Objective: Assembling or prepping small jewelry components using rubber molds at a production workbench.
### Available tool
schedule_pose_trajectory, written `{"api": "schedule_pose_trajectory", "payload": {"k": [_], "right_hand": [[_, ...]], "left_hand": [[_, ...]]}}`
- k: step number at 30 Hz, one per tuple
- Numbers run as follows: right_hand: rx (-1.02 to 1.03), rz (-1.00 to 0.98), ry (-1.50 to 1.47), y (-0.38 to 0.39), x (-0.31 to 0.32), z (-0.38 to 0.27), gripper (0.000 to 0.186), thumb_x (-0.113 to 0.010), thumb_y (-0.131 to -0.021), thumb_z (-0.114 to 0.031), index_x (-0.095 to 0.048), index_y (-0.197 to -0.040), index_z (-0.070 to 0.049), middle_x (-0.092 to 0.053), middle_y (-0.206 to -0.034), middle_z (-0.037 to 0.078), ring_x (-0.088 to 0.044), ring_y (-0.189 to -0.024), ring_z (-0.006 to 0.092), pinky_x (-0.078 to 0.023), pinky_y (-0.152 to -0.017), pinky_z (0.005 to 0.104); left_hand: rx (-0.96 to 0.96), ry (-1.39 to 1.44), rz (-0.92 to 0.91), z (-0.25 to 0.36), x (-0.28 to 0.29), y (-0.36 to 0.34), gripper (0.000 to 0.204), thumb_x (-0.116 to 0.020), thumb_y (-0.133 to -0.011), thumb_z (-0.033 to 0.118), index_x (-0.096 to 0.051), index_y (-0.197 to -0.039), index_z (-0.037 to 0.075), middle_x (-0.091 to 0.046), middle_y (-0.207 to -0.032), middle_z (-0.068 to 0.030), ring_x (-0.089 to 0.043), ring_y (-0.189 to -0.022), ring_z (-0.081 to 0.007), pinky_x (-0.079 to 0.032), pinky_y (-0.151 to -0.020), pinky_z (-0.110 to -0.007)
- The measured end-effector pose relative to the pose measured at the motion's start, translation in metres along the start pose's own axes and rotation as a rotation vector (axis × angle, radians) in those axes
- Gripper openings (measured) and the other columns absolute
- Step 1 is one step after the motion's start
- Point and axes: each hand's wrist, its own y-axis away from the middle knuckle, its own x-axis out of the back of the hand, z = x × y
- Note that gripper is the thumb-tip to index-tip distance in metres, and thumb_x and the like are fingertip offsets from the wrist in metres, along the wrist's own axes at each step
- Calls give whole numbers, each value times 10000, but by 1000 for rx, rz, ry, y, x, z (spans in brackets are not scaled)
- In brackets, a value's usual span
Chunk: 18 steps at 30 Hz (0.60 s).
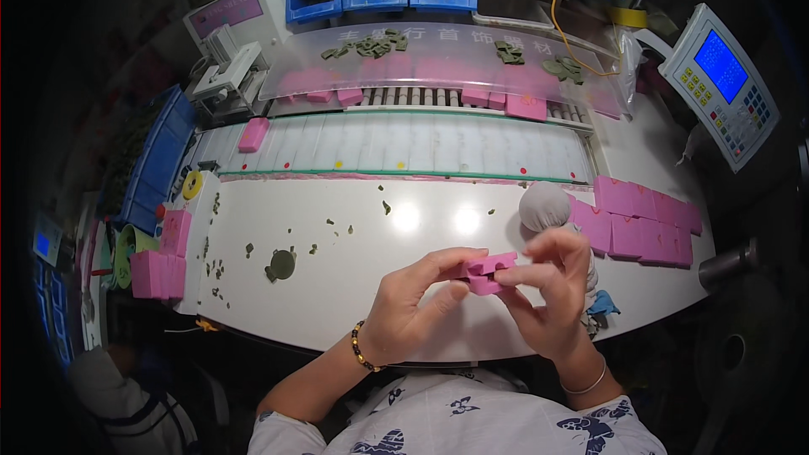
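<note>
Above the glossy white table (337, 270), the left hand (404, 307) clamps its fingers on a notched pink rubbery block (484, 269); the right hand's (549, 291) fingers pinch it too. Uneven pressure might make it slip.

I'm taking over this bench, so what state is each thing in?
Pink block: held by the left hand, right hand fingers at it; a gap shows in its side.
Green disc: lying on the tabletop.
Keypad screen: lit blue.
Translucent sheet: bearing green pieces.
Pink blocks at right: laid out in rows.
Pale ball: resting on the tabletop.
</note>
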Motion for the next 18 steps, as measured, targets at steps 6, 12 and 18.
{"api": "schedule_pose_trajectory", "payload": {"k": [6,12,18], "right_hand": [[-452,-7,-866,2,-8,8,514,-776,-719,107,-420,-1047,-64,-607,-1044,145,-623,-994,178,-516,-841,295],[-771,-48,-1202,4,-8,16,452,-783,-719,88,-474,-1013,-64,-649,-1016,134,-648,-999,178,-520,-888,302],[-493,-3,-607,3,-14,7,401,-824,-720,-12,-576,-1035,-35,-698,-949,117,-671,-846,148,-537,-741,281]], "left_hand": [[-59,-36,114,0,-14,-1,294,-627,-950,157,-533,-1166,-19,-625,-1049,-110,-647,-961,-188,-515,-891,-312],[6,122,28,-5,-10,4,292,-563,-988,159,-448,-1199,-7,-556,-1102,-86,-576,-992,-140,-470,-898,-283],[52,113,138,-10,-10,6,263,-571,-984,156,-494,-1153,-31,-577,-1060,-100,-612,-971,-149,-514,-857,-293]]}}
